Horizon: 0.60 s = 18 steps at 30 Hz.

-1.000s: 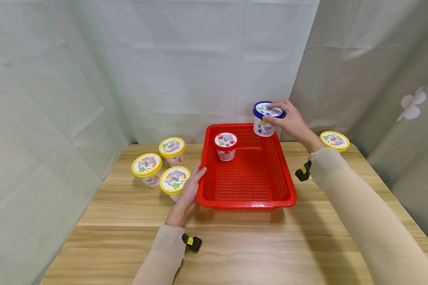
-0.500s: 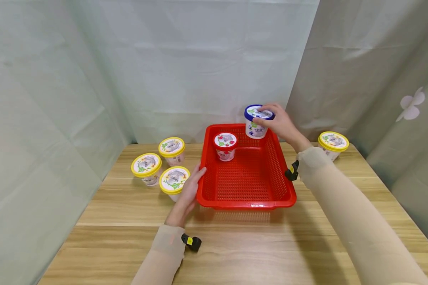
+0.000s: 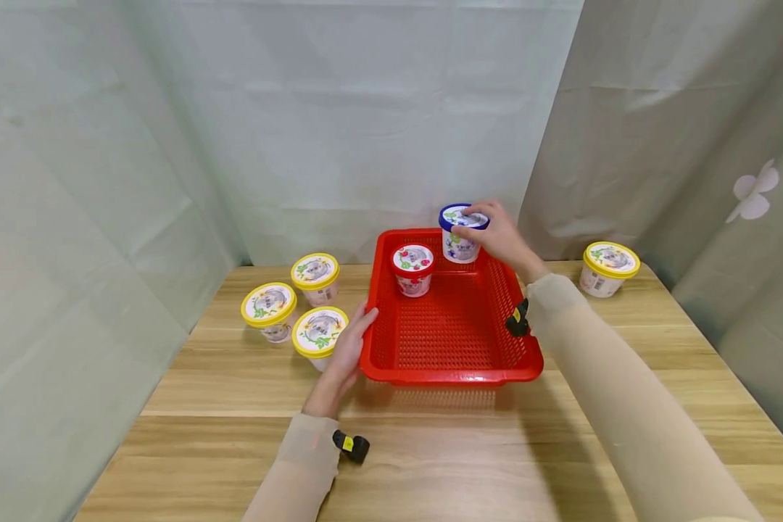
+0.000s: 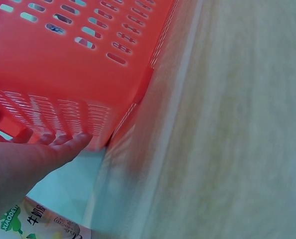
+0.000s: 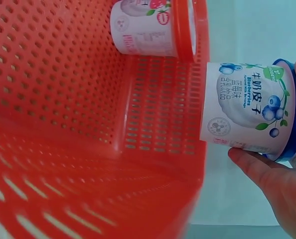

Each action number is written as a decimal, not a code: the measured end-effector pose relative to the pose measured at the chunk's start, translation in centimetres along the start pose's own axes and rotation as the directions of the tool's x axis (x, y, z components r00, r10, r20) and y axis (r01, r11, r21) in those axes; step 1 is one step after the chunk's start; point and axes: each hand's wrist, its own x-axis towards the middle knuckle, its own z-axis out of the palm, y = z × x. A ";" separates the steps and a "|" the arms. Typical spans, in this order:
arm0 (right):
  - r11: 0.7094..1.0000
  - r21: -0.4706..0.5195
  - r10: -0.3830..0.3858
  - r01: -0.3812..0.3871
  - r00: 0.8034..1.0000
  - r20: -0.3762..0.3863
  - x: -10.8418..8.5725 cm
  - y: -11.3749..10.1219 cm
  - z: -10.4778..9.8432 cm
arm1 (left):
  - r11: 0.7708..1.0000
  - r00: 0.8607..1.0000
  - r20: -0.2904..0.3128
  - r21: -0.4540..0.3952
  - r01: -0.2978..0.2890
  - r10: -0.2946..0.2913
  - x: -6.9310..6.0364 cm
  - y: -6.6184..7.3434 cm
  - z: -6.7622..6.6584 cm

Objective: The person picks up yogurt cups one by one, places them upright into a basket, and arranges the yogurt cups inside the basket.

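Observation:
My right hand (image 3: 501, 238) grips a white tub with a blue lid (image 3: 460, 246), printed with blueberries, by its upper part. The tub is upright above the far right part of a red plastic basket (image 3: 453, 375); in the right wrist view its base (image 5: 210, 102) is level with the basket rim. Inside the basket at the far left stands a red-lidded tub (image 3: 414, 272). At the basket's left side, my left hand (image 3: 347, 348) rests on the outer wall with fingers fairly straight (image 4: 71, 144). A yellow-lidded tub (image 3: 318, 330) stands close beside that hand, partly hidden by it.
Two more yellow-lidded tubs (image 3: 269, 304) (image 3: 315, 272) stand at the left of the wooden table (image 3: 235, 449). Another yellow-lidded tub (image 3: 607, 270) is at the far right, beyond my right forearm. Pale cloth curtains (image 3: 365, 116) enclose the back and sides.
My right hand has carried the blue-lidded tub leftward and down over the basket. My left hand, the basket and the other tubs stay in place.

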 end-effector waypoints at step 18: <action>0.997 0.011 0.072 -0.072 0.997 -0.027 0.0 1.0 2.3 | 1.000 1.000 -0.029 0.029 0.006 -0.005 -0.2 0.0 0.2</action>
